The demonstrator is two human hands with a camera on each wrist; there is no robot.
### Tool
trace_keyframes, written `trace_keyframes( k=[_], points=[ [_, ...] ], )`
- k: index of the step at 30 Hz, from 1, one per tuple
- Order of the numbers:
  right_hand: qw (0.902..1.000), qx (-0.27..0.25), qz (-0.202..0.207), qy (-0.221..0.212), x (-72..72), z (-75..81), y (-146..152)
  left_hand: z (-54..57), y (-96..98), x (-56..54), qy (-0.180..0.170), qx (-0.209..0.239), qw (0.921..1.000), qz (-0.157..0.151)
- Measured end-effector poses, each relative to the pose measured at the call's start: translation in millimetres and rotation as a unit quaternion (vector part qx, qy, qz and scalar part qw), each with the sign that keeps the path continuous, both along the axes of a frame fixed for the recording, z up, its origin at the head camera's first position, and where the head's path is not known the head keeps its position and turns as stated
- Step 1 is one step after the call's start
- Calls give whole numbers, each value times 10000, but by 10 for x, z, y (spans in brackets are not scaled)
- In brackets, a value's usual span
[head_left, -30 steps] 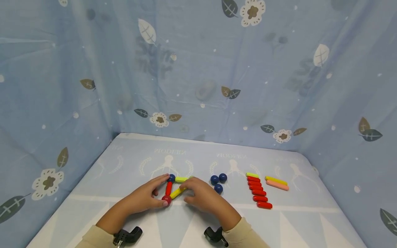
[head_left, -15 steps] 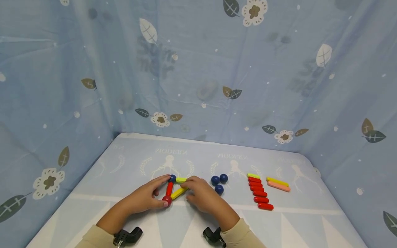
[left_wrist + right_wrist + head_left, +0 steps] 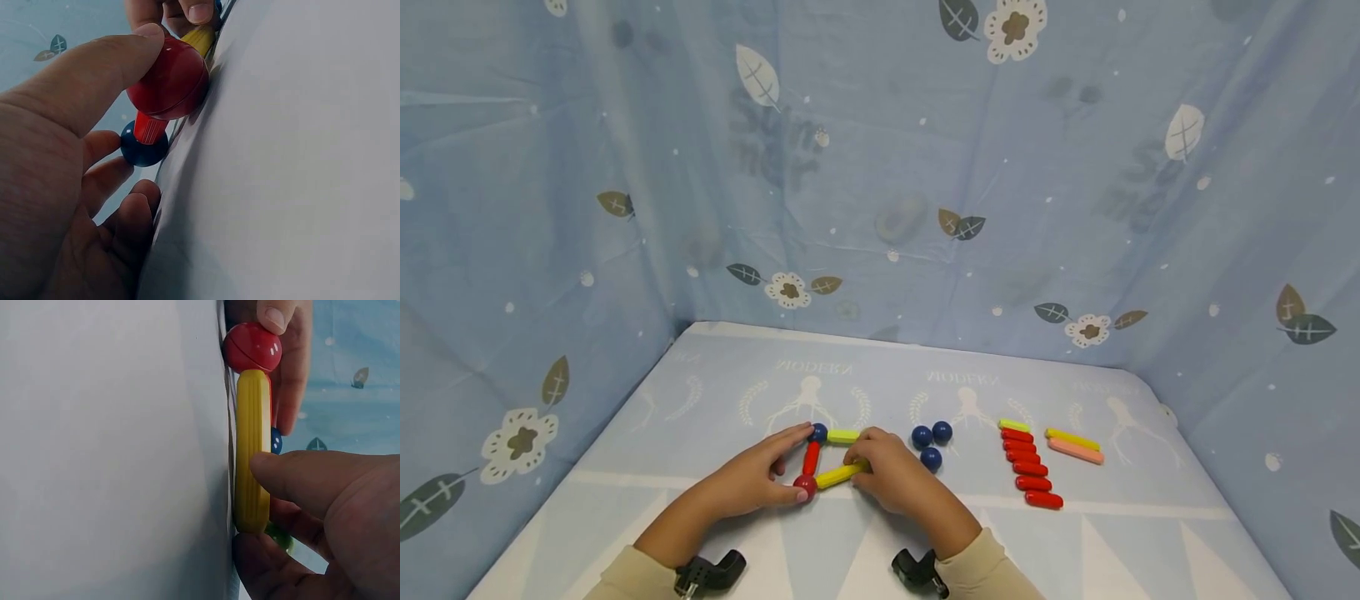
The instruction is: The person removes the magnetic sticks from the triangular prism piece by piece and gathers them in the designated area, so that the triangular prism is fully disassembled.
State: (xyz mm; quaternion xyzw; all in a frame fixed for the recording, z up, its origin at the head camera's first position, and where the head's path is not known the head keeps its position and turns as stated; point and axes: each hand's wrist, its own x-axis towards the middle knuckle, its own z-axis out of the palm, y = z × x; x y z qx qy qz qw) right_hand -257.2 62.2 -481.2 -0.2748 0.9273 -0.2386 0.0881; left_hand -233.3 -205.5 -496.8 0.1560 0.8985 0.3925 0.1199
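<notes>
My left hand (image 3: pixel 747 482) pinches a toy frame of balls and rods lying on the table, its thumb on the red ball (image 3: pixel 169 80) and fingers at the blue ball (image 3: pixel 144 145). A short red rod (image 3: pixel 811 459) joins these two balls. From the blue ball a lime rod (image 3: pixel 842 437) runs to the right, its far end near my right fingers. My right hand (image 3: pixel 891 472) grips a longer yellow rod (image 3: pixel 253 419) by its right part, thumb on its side. The other end of that rod meets the red ball.
Several loose blue balls (image 3: pixel 931 458) lie just right of my right hand. Further right, several red rods (image 3: pixel 1032 482) form a column topped by a lime rod (image 3: pixel 1014 426). Beside them lie a yellow rod (image 3: pixel 1072 439) and an orange rod (image 3: pixel 1076 452). A patterned curtain (image 3: pixel 880 167) surrounds the table.
My right hand has swung the yellow rod's right end toward me, away from the lime rod, so it slants less. The left hand stays on the two balls.
</notes>
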Motion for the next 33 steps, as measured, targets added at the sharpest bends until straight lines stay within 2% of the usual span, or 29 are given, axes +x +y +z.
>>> trace_keyframes(
  k=[7,11,15,24,33],
  points=[
    [9987,-196,-102,-466,14,18,-3,6,9,0,63,-57,10000,-14],
    [9982,-320,-64,-499,12,35,29,0,9,-4,72,-65,10000,-14],
    [9961,-693,-15,-550,-19,-4,82,-11,6,-6,60,-64,10000,4],
    [9890,-1136,-166,-931,-39,-67,143,-11,9,-12,39,-59,10000,-7],
    [9917,-1015,-46,-793,-22,-55,132,-22,3,7,108,-84,9999,-34]
  ],
)
